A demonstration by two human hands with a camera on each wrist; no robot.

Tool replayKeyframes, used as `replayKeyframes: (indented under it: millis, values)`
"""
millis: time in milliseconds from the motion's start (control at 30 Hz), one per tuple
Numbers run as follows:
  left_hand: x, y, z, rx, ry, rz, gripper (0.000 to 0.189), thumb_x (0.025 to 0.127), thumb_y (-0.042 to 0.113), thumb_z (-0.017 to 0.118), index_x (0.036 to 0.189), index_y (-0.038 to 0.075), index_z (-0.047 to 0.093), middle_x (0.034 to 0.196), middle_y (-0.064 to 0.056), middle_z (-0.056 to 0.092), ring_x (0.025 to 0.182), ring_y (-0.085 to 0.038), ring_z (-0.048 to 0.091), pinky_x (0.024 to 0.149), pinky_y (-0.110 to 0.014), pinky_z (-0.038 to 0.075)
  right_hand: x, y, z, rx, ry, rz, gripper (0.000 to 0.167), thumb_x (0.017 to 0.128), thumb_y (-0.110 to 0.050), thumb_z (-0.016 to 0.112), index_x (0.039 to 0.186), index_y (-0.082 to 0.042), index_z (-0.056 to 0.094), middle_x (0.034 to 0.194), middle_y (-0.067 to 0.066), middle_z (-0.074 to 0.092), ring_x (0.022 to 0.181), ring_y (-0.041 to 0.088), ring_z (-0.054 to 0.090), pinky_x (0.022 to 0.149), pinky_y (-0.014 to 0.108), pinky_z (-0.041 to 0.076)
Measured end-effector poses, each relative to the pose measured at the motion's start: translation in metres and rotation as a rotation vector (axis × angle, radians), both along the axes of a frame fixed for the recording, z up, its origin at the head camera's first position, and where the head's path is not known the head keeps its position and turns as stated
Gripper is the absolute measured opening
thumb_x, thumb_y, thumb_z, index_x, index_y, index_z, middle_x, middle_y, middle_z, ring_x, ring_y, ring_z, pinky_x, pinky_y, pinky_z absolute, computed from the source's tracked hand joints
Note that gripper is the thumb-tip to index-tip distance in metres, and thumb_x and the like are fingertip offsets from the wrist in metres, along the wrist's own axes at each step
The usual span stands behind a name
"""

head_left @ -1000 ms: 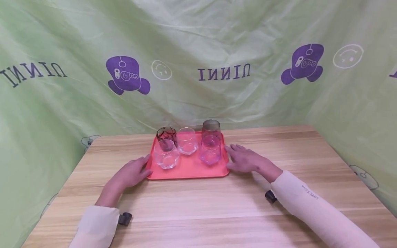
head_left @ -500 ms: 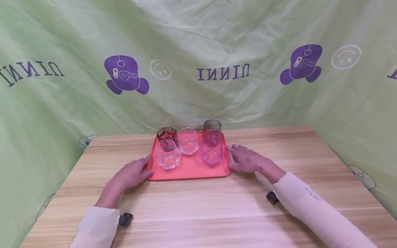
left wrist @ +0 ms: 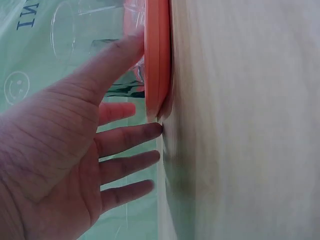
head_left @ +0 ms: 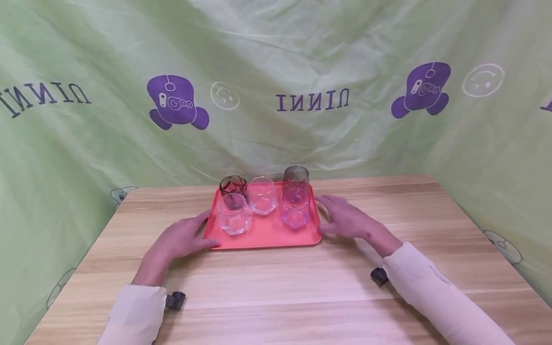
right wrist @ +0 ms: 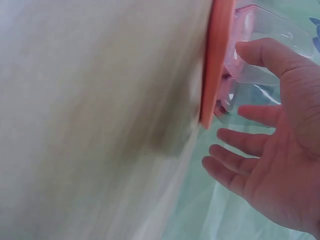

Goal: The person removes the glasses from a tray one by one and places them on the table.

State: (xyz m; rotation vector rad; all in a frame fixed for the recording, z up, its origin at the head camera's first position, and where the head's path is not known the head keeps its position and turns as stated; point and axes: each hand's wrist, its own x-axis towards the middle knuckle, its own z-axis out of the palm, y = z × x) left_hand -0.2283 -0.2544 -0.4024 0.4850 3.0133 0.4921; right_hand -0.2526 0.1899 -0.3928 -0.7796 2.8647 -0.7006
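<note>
A red tray lies on the table with several drinking glasses standing upright on it. Two are clear: the front-left glass and the middle glass. A pink glass stands at the right, a grey glass behind it and a dark brown glass at the back left. My left hand is at the tray's left edge; its thumb rests on the rim, with the fingers spread and straight. At the right edge is my right hand, thumb by the rim, fingers extended and apart.
The wooden table extends in front of the tray and to both sides. A green printed curtain hangs close behind the tray and at the left and right. Black wrist-camera mounts stick out under both cuffs.
My left thumb has slid along the tray's front-left corner, and its fingers have spread. My right hand's thumb and fingers have opened wider at the right edge. Tray and glasses look nearly unmoved.
</note>
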Motion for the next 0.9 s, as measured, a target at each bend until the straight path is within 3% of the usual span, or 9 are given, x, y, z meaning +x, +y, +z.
replayKeyframes:
  millis: [133, 200, 300, 467, 700, 900]
  values:
    - [-0.005, 0.002, -0.001, -0.006, 0.075, 0.025, 0.096, 0.079, 0.065, 0.081, 0.15, 0.007, 0.053, 0.127, -0.02, 0.065, 0.114, -0.043, 0.061, 0.101, -0.065, 0.043, 0.001, 0.001, 0.004, -0.081, -0.002, -0.005, 0.088, 0.09, -0.029, 0.081, 0.16, -0.005, 0.034, 0.158, 0.02, 0.039, 0.145, 0.043, 0.033, 0.113, 0.065, 0.032]
    - [-0.007, 0.003, -0.002, 0.012, 0.082, 0.035, 0.095, 0.078, 0.066, 0.081, 0.148, 0.007, 0.055, 0.13, -0.021, 0.061, 0.117, -0.044, 0.058, 0.102, -0.066, 0.042, 0.002, -0.001, 0.007, -0.126, -0.009, 0.015, 0.088, 0.089, -0.026, 0.083, 0.16, -0.006, 0.034, 0.158, 0.019, 0.039, 0.146, 0.043, 0.032, 0.113, 0.065, 0.032]
    - [-0.011, 0.004, -0.004, 0.048, 0.05, 0.016, 0.1, 0.076, 0.067, 0.082, 0.149, 0.005, 0.052, 0.145, -0.025, 0.049, 0.13, -0.048, 0.048, 0.104, -0.066, 0.042, 0.003, -0.005, 0.01, -0.203, -0.02, 0.059, 0.09, 0.088, -0.022, 0.084, 0.16, -0.007, 0.034, 0.159, 0.017, 0.039, 0.146, 0.041, 0.033, 0.114, 0.064, 0.032]
    - [-0.015, 0.002, -0.006, 0.115, -0.016, -0.069, 0.107, 0.077, 0.065, 0.082, 0.154, 0.0, 0.044, 0.16, -0.027, 0.032, 0.146, -0.049, 0.029, 0.113, -0.064, 0.032, 0.001, -0.01, 0.011, -0.313, -0.042, 0.09, 0.094, 0.086, -0.023, 0.086, 0.162, -0.012, 0.031, 0.157, 0.014, 0.04, 0.14, 0.04, 0.041, 0.104, 0.063, 0.044]
    - [-0.019, -0.003, -0.01, 0.234, -0.078, -0.139, 0.093, 0.08, 0.051, 0.086, 0.146, -0.004, 0.052, 0.161, -0.027, 0.029, 0.146, -0.049, 0.028, 0.116, -0.062, 0.029, -0.002, -0.015, 0.005, -0.349, -0.12, 0.079, 0.101, 0.085, -0.037, 0.086, 0.163, -0.014, 0.027, 0.157, 0.01, 0.04, 0.137, 0.033, 0.045, 0.102, 0.057, 0.05]
    - [-0.021, -0.009, -0.013, 0.29, -0.154, -0.122, 0.094, 0.076, 0.052, 0.088, 0.147, 0.001, 0.052, 0.165, -0.021, 0.023, 0.148, -0.047, 0.024, 0.116, -0.064, 0.027, -0.005, -0.021, 0.003, -0.382, -0.137, 0.086, 0.101, 0.085, -0.036, 0.087, 0.163, -0.015, 0.027, 0.154, 0.013, 0.043, 0.135, 0.032, 0.048, 0.105, 0.054, 0.048]
